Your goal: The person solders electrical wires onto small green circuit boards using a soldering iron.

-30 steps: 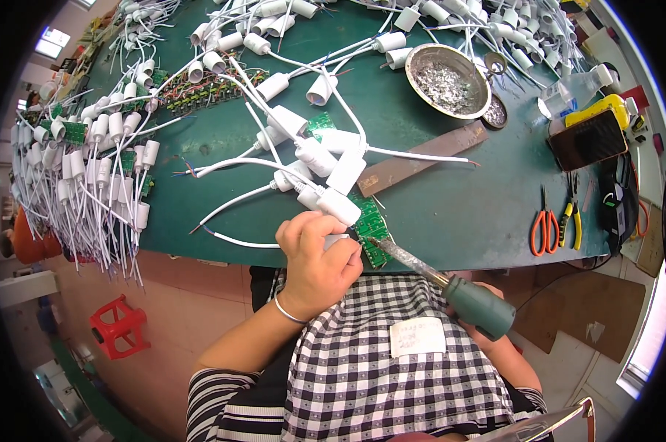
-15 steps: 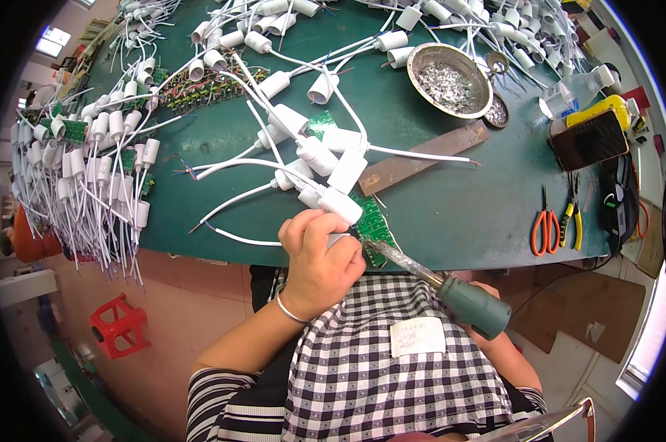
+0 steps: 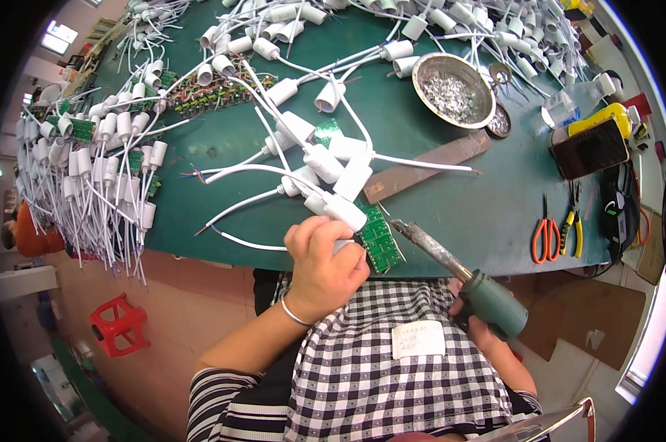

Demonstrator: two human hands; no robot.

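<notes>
My left hand (image 3: 324, 265) is closed at the table's near edge, its fingers pinching a white corded cylinder (image 3: 342, 244) that is mostly hidden. That cylinder's cord (image 3: 252, 243) runs off to the left. Against the fingertips lies a green circuit board (image 3: 381, 239), solder side up. My right hand (image 3: 480, 331), partly hidden, grips a soldering iron (image 3: 498, 303) by its green handle. The iron's crusted metal tip points up and left, just right of the board and apart from it. Several more white corded cylinders (image 3: 323, 162) lie in a pile beyond my left hand.
A metal bowl of solder scraps (image 3: 419, 96) stands at the far right, beyond a flat brown bar (image 3: 428, 168). Orange-handled scissors (image 3: 546, 239), yellow-handled pliers (image 3: 577, 236) and a phone (image 3: 590, 149) lie right. White corded cylinders (image 3: 86, 162) heap up left. A red stool (image 3: 119, 328) stands below.
The soldering iron's tip has drawn away from the circuit board to the right, with my right hand. More of the board shows now. My left hand keeps its pinch.
</notes>
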